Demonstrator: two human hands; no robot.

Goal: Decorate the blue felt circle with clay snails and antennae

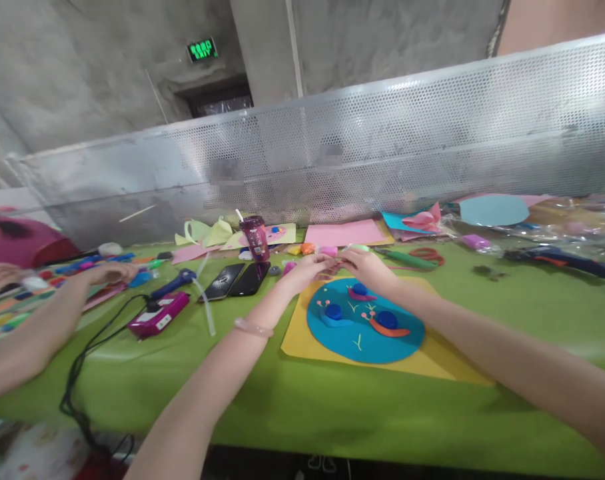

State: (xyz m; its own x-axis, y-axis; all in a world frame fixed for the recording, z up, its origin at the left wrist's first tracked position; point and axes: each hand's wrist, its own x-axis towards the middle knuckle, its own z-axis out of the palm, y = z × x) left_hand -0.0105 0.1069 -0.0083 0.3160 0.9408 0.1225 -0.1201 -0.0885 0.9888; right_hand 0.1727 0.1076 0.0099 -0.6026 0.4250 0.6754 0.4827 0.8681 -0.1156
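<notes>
My left hand (313,268) and my right hand (366,265) meet above the far edge of a yellow sheet (296,333). The fingers of both are pinched close together; anything between them is too small to make out. Just behind them shows a pink lump (327,251) that looks like modelling clay. On the sheet lies a blue paper oval (342,347) bearing several snail figures, such as an orange-bodied snail (390,327) with a dark blue cap-like shell and a light-blue snail (335,316). Small yellow sprig marks sit between the snails.
Left of the sheet are two phones (250,279), a purple cup with a straw (255,239), a glue gun (173,284) and a purple power strip (160,315) with black cables. Green-handled scissors (412,260) lie behind my right hand. A co-worker's arm (57,320) reaches in at left.
</notes>
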